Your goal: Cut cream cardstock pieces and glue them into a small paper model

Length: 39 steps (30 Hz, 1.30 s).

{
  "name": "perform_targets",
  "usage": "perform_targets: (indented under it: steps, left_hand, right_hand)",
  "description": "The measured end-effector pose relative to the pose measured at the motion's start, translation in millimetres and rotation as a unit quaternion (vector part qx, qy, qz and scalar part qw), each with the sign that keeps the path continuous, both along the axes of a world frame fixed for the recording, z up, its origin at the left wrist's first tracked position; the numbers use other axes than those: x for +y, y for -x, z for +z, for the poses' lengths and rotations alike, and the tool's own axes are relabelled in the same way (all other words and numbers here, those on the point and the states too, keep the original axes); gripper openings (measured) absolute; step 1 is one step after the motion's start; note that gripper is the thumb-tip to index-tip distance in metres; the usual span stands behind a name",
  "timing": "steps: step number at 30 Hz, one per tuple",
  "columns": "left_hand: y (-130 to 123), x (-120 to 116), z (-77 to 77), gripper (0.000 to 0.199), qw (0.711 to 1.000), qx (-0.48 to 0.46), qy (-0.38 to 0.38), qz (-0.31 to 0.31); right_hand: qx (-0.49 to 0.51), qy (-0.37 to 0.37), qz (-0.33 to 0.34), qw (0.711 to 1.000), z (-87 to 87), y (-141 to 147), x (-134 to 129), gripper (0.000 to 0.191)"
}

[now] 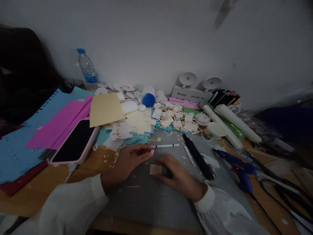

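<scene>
My left hand is over the grey mat, thumb and fingers pinched on a small white piece whose kind I cannot make out. Close to its fingertips lies a slim white pen with black bands. My right hand is closed, with a small beige square at its fingertips. The two hands are a short way apart. Beyond them, small square cut-outs with thin sticks are heaped up. A black cutter-like tool rests to the right of my right hand.
On the left are a phone, magenta paper, blue sheets and a water bottle. To the right lie a blue glue gun with cables, a paper cup and paper rolls. White discs line the wall.
</scene>
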<state>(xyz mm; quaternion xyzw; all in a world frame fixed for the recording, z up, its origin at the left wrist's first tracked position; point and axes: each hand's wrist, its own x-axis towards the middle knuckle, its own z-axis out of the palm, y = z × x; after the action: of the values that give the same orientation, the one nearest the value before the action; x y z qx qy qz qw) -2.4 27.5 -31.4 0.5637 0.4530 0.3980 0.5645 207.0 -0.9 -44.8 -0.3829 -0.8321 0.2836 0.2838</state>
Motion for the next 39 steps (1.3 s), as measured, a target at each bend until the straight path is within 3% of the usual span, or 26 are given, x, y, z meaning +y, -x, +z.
perform_targets:
  steps: [6, 10, 17, 32, 39]
  left_hand:
    - [-2.1, -4.5, 3.4, 0.016, 0.976, 0.128, -0.162, -0.066]
    - [-4.0, -7.3, -2.4, 0.019, 0.945, 0.209, -0.240, -0.078]
    - [-0.3, -9.1, -11.2, 0.026, 0.943, 0.227, -0.207, -0.126]
    - [1.9, -4.6, -11.9, 0.025, 0.902, 0.277, -0.277, -0.181]
    - [3.5, -1.1, -4.6, 0.048, 0.867, 0.324, -0.331, -0.183]
  right_hand:
    - [0.080, -0.030, -0.087, 0.993, 7.9, -12.9, -2.5, 0.024]
    - [0.102, -0.052, -0.078, 0.990, 9.3, -14.0, -3.2, 0.023]
    - [0.096, -0.040, -0.031, 0.994, 5.0, -5.2, -5.3, 0.015]
    - [0.076, -0.063, -0.006, 0.995, -7.9, -3.3, -2.3, 0.012]
    - [0.064, -0.055, -0.004, 0.996, -12.0, -3.1, -1.4, 0.010]
